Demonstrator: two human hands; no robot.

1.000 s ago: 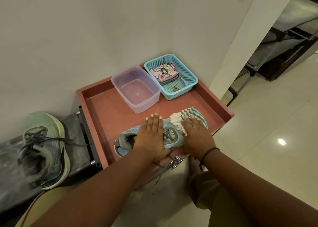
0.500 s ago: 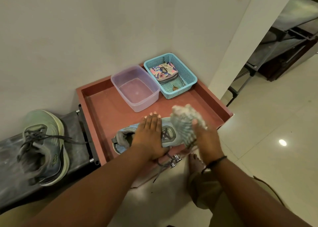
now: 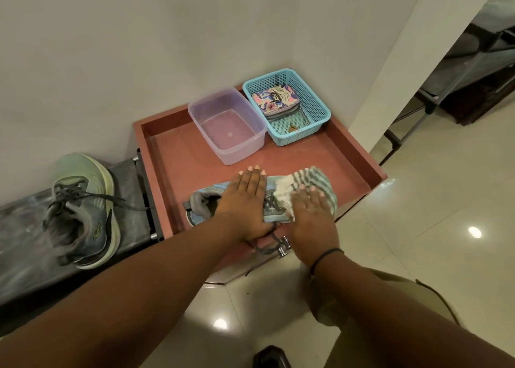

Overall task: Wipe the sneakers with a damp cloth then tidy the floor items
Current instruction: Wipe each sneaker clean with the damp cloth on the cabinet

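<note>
A light blue sneaker (image 3: 204, 204) lies on its side at the front of a red-brown tray-topped cabinet (image 3: 172, 156), toe pointing right. My left hand (image 3: 246, 200) presses flat on its middle, over the laces. My right hand (image 3: 310, 214) lies flat on a striped grey and white cloth (image 3: 313, 176) draped over the sneaker's toe. A second sneaker (image 3: 80, 208), green and grey with dark laces, stands on a low dark rack to the left.
At the back of the tray stand a clear plastic tub (image 3: 227, 123) with a little water and a blue mesh basket (image 3: 287, 105) holding a patterned pouch. White walls close in behind. Glossy tiled floor (image 3: 432, 228) spreads right; a dark metal frame stands far right.
Half a second ago my right hand held the bunched cloth raised above the toe; now it is down flat again, spread over the toe. My left hand stayed on the sneaker.
</note>
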